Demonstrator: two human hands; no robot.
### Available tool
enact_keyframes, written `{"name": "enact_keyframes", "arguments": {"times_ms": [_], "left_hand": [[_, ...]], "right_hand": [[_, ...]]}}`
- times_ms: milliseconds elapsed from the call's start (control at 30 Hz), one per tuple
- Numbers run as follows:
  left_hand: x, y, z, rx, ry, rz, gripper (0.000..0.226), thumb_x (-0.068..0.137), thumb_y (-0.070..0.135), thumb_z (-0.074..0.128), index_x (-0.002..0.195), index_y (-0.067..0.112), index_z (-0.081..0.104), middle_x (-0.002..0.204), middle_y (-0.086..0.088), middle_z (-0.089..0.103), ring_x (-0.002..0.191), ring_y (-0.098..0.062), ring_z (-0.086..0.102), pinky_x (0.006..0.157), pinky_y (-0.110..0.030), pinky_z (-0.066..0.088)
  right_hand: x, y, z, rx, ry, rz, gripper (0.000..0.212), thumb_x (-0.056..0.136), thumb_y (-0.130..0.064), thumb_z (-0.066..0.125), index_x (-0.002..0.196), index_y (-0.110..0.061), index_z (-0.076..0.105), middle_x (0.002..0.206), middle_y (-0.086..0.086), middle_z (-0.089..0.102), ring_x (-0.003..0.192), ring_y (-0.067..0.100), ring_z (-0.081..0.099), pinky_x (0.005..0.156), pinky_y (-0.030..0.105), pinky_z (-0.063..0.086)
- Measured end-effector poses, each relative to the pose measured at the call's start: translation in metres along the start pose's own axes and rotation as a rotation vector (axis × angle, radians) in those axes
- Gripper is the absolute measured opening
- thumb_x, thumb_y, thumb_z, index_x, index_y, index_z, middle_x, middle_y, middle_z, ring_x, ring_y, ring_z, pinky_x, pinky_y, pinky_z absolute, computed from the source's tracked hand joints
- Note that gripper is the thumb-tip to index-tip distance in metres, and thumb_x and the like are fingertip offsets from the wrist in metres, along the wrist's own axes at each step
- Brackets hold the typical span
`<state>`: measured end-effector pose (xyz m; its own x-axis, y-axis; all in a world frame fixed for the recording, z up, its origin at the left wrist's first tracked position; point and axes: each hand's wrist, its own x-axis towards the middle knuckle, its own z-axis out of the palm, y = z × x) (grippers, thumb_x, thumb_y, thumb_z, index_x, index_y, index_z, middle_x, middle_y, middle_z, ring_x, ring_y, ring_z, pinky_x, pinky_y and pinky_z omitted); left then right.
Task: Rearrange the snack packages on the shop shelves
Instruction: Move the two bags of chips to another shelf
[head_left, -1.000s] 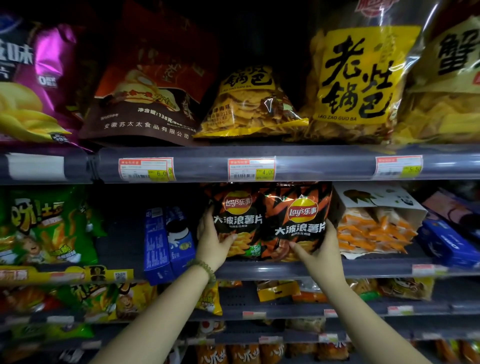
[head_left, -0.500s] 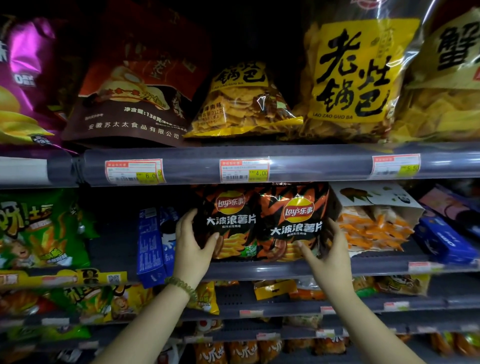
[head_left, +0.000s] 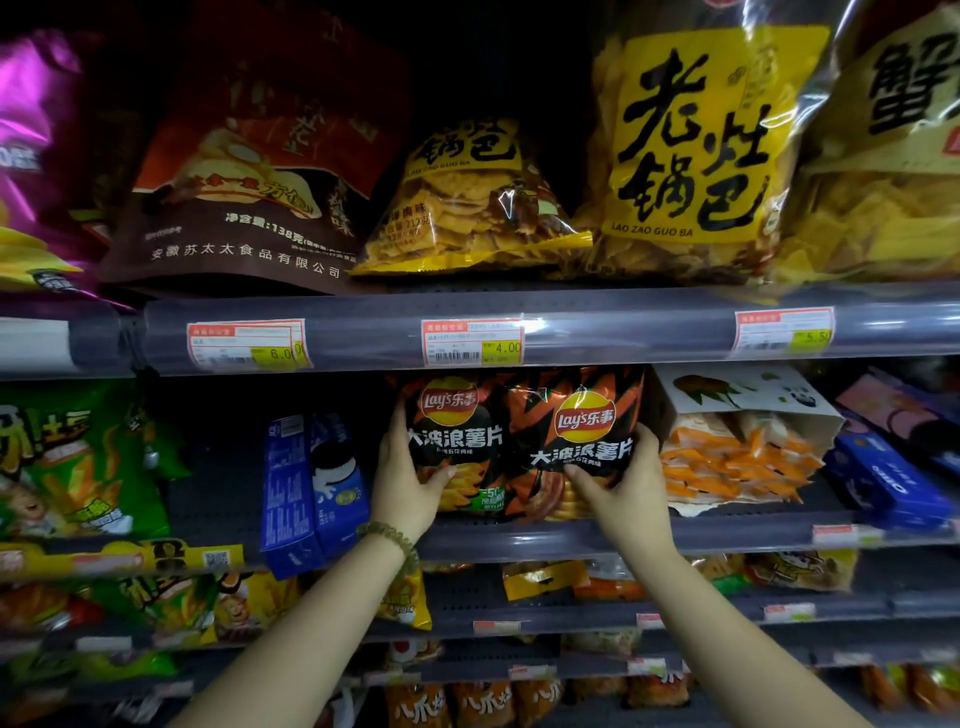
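Green bags (head_left: 78, 462): stand at the left end of the middle shelf (head_left: 727, 532), well apart from the hands.
Blue boxes (head_left: 311, 483): upright just left of the left hand, near the shelf's front edge; a bare stretch of shelf lies between them and the green bags.
Left hand (head_left: 410, 483): fingers wrapped round the left edge of the left Lay's bag (head_left: 457, 441), thumb pressed on its front; a bead bracelet (head_left: 389, 538) sits on the wrist.
Left Lay's bag: upright at the middle of the shelf, its top just under the price rail (head_left: 571, 332), its right edge tucked behind the other bag.
Right Lay's bag (head_left: 576, 441): upright, overlapping the left one, close to the front edge.
Right hand (head_left: 628, 488): fingers clasp this bag's right side, thumb across its lower front.
Orange snack pack (head_left: 737, 452): just right of the right hand, touching or nearly touching the bag.
Step, as I judge it: squaring the two bags side by side.
Risk, squeeze: the bags are puffed and slick; a hard pinch could crush chips or let one slide out.
Risk, neighbours: a push leftwards could topple the blue boxes off the edge; a push rightwards could crumple the orange pack.
Risk, rail: lifting could catch the bag tops on the rail.
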<state>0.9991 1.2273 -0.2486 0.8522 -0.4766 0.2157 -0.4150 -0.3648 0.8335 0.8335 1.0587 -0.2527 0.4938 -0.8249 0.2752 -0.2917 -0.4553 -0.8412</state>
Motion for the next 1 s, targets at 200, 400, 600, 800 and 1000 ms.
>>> {"name": "enact_keyframes", "arguments": {"times_ms": [200,400,600,800,1000], "left_hand": [[-0.007,0.002,-0.007,-0.017,-0.031,0.009,0.1,0.079,0.016,0.075,0.152,0.024,0.008,0.156,-0.003,0.025,0.142,-0.02,0.027,0.108,-0.029,0.025],[-0.023,0.003,-0.041,-0.13,0.012,0.034,0.086,0.081,0.021,0.073,0.15,0.026,0.02,0.154,0.002,0.028,0.141,-0.012,0.028,0.11,-0.025,0.026],[-0.038,-0.015,-0.1,-0.125,0.121,0.085,0.051,0.085,0.008,0.067,0.127,0.028,0.047,0.13,0.007,0.047,0.124,-0.006,0.044,0.1,-0.01,0.036],[-0.043,-0.055,-0.136,-0.114,0.213,-0.076,0.04,0.09,0.015,0.062,0.126,0.025,0.051,0.133,0.002,0.048,0.123,-0.01,0.045,0.106,-0.028,0.037],[-0.045,-0.081,-0.137,-0.222,0.24,-0.295,0.046,0.09,0.027,0.062,0.133,0.023,0.048,0.145,-0.001,0.044,0.133,-0.018,0.042,0.102,-0.029,0.039]], "right_hand": [[-0.008,0.001,-0.004,0.007,-0.016,-0.018,0.092,0.07,-0.031,0.081,0.143,-0.01,0.029,0.138,0.012,0.046,0.13,0.026,0.043,0.105,0.046,0.042],[-0.029,-0.017,-0.023,-0.029,0.135,-0.152,0.093,0.071,-0.023,0.081,0.144,-0.005,0.026,0.143,0.017,0.036,0.136,0.027,0.032,0.111,0.042,0.032],[-0.043,-0.05,-0.012,-0.023,0.164,-0.434,0.062,0.077,-0.016,0.076,0.128,0.001,0.045,0.119,0.012,0.049,0.114,0.018,0.046,0.101,0.026,0.039],[-0.07,-0.089,0.063,0.093,-0.312,-0.532,0.051,0.082,-0.021,0.072,0.127,-0.015,0.05,0.119,-0.007,0.049,0.113,-0.01,0.043,0.097,0.006,0.033],[-0.077,-0.115,0.148,0.117,-0.547,-0.394,0.051,0.087,-0.03,0.066,0.133,-0.019,0.048,0.126,-0.003,0.05,0.116,0.007,0.049,0.097,0.014,0.039]]}}
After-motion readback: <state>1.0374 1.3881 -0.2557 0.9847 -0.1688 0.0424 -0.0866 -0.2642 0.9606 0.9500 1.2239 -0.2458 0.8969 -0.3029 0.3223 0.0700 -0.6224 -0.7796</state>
